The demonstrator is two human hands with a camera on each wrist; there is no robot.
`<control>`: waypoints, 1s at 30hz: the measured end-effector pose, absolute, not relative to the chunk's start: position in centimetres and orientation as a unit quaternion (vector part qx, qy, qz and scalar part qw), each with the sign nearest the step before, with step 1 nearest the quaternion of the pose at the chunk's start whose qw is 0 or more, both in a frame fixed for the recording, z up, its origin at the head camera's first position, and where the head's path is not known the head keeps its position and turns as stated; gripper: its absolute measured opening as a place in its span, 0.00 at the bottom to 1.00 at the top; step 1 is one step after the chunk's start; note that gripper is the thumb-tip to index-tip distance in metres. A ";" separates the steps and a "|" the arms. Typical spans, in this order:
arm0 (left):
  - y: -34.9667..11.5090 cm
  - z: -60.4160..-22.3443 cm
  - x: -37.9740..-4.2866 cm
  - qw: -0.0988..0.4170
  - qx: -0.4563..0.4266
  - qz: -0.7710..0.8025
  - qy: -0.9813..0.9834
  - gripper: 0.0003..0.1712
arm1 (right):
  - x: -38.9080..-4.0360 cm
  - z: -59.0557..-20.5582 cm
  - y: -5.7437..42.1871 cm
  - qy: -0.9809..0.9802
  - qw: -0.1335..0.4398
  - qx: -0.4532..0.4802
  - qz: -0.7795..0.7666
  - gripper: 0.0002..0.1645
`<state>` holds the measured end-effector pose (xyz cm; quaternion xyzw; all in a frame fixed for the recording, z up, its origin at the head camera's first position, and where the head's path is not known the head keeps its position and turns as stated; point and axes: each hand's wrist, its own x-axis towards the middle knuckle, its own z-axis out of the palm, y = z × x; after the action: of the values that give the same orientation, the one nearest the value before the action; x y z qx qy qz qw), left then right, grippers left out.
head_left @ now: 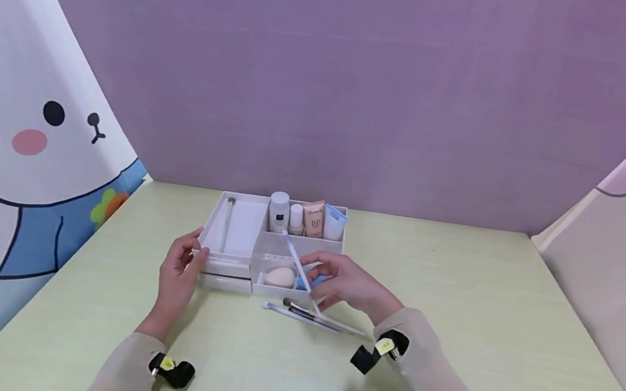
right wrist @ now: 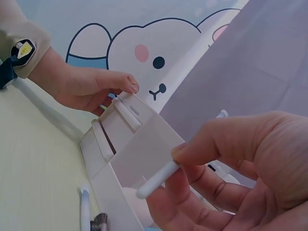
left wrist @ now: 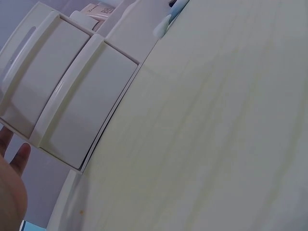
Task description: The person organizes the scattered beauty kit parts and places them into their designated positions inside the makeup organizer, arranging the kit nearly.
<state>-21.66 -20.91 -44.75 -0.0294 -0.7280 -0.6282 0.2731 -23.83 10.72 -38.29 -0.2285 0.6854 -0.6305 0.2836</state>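
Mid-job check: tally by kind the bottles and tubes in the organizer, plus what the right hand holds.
Bottles: 2
Tubes: 2
Stick in the right hand: 1
Total: 5

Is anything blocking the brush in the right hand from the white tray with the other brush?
Only the right edge of the white tray: the brush in the right hand would probably need lifting over it. Nothing else visible stands between; the left hand is at the left side of the organizer.
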 end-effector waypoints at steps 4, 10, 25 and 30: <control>-20.9 -44.8 -21.8 0.272 -0.024 -0.630 -0.727 0.04 | -24.0 -38.3 9.9 0.681 0.283 -0.228 -0.636 0.36; -20.5 -43.6 -21.0 0.263 -0.031 -0.637 -0.724 0.05 | -24.1 -38.1 8.9 0.675 0.278 -0.222 -0.647 0.36; -19.8 -42.2 -19.7 0.273 -0.041 -0.632 -0.724 0.06 | -24.2 -37.6 6.7 0.653 0.269 -0.223 -0.672 0.37; -19.8 -42.1 -19.7 0.272 -0.040 -0.632 -0.725 0.05 | -24.4 -37.6 6.0 0.648 0.264 -0.220 -0.680 0.37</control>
<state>-19.66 -19.76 -42.12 -0.0401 -0.7247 -0.6319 0.2718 -24.38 6.01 -37.59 -0.2202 0.6483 -0.6795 0.2637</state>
